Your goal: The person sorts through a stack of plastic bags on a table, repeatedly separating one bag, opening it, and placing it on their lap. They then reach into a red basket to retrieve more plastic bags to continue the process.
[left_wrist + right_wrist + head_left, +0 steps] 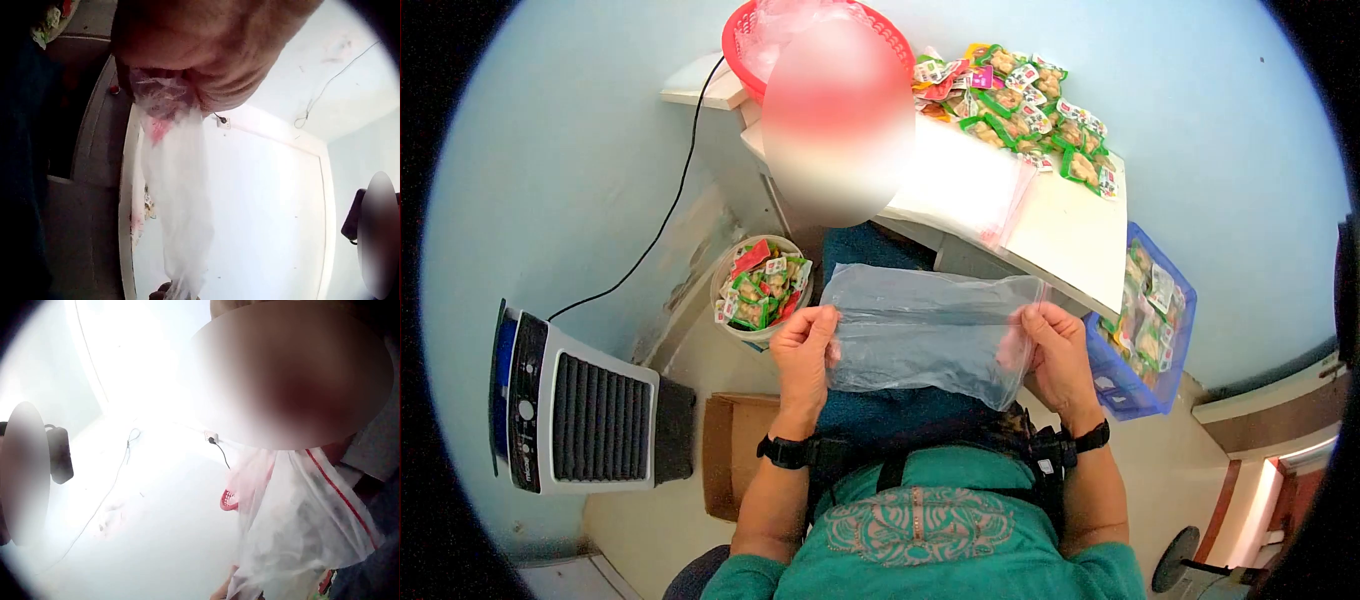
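Observation:
A clear plastic bag (925, 335) is stretched sideways above the lap in the head view, looking flat with nothing visible inside. The left hand (805, 365) pinches its left edge between thumb and curled fingers. At the opposite edge, near a red line, the right hand (1055, 355) grips the bag the same way. The left wrist view shows the bag (178, 187) hanging from the left hand (206, 50). In the right wrist view the bag (294, 519) has a red strip along one side; a blur covers most of the near hand.
Snack packets (1035, 110) lie on the white table (1070, 235), beside flat clear bags (960, 180). A red basket (745, 70) holds plastic. Packets also fill a bucket (765, 285) and a blue crate (1145, 395). An air cooler (600, 410) and cardboard box (735, 440) stand left.

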Tool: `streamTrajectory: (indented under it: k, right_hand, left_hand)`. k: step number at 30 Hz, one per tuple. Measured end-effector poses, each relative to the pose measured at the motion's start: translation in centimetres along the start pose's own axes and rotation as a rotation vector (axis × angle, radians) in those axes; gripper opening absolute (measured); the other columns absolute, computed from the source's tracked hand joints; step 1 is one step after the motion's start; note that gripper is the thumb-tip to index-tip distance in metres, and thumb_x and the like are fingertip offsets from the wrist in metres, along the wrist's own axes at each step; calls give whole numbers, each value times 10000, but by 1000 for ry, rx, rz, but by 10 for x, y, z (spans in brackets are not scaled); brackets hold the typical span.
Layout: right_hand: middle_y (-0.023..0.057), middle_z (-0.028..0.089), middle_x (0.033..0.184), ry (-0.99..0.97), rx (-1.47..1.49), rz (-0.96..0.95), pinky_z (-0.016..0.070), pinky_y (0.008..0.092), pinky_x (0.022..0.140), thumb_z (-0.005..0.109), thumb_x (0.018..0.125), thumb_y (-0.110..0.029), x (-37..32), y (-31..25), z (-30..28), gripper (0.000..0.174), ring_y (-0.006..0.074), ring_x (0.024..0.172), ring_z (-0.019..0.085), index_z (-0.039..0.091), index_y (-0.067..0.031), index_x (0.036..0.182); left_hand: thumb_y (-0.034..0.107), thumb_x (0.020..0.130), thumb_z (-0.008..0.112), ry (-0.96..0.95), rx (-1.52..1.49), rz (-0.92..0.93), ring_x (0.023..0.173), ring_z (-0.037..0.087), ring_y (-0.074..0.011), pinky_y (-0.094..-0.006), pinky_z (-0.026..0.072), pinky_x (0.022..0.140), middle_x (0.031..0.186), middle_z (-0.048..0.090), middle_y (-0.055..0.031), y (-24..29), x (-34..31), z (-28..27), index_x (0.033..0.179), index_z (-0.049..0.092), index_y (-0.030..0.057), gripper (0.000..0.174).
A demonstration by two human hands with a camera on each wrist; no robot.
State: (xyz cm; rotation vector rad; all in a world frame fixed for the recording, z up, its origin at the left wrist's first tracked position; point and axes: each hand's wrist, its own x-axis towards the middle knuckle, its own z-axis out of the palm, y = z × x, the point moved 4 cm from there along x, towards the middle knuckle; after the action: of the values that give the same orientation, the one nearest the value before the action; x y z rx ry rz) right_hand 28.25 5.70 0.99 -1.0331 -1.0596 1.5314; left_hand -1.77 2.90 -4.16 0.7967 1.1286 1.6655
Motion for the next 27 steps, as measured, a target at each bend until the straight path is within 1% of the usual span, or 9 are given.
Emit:
streamTrajectory:
  k: [1,4,7,10,13,17,19,23,27]
  right_hand:
    - [57,671,759,11,9,-13,546,268,564,568,983,-236,0,1,-1,243,156,631,663,653,-11,946]
    - [54,672,778,25,72,-43,550,270,588,574,978,-218,2,4,-4,228,153,658,665,654,-8,940]
    - [54,670,795,-22,56,-40,554,277,609,584,969,-201,1,3,-6,210,153,680,665,655,-4,946]
    - [60,672,812,-69,47,-1,568,298,613,595,949,-144,-2,2,-8,151,168,683,669,654,-5,951]
    - [64,670,816,-121,31,22,574,305,617,604,939,-114,-5,-2,-5,125,171,685,670,645,-1,971]
    - [61,662,809,-91,-29,-36,569,296,625,612,941,-114,-6,-7,-1,136,156,694,665,628,7,1001]
    - [55,659,798,-56,-97,-116,566,291,630,617,944,-123,-5,-6,-1,138,147,698,661,634,10,978]
    - [52,657,774,-7,-272,-182,561,282,639,624,950,-148,-1,-1,-8,164,139,691,660,648,11,922]
    - [54,653,756,115,-275,-209,557,281,623,609,964,-183,-3,0,-4,212,144,669,662,647,8,880]
  left_hand:
    - [206,960,622,0,21,-15,536,497,-60,-210,357,494,646,578,11,-1,-1,-2,933,684,11,207]
    - [265,975,596,-177,46,-98,566,521,-69,-205,411,527,686,587,16,9,-3,5,1022,670,28,253]
    - [304,985,570,-156,-46,-143,625,566,-76,-205,473,583,739,607,19,8,-4,11,1088,647,38,295]
    - [273,980,580,-122,-58,-198,681,602,-86,-214,507,619,775,625,12,7,-4,8,1088,643,39,265]
    - [239,965,608,-157,-109,-200,675,611,-94,-225,505,595,768,636,2,-2,-2,3,1055,652,36,226]
    - [194,936,653,-110,-41,-153,645,602,-92,-227,499,577,741,641,-9,-2,-5,3,974,670,29,170]
    - [184,926,668,-116,-33,-109,628,596,-86,-226,492,568,724,641,-13,0,-6,7,937,676,23,161]
    - [184,936,654,-86,58,9,609,575,-81,-227,471,563,712,637,-17,4,-7,8,916,670,19,167]
    - [198,947,636,5,124,84,589,556,-93,-241,457,562,683,615,-12,5,-6,4,879,661,22,190]
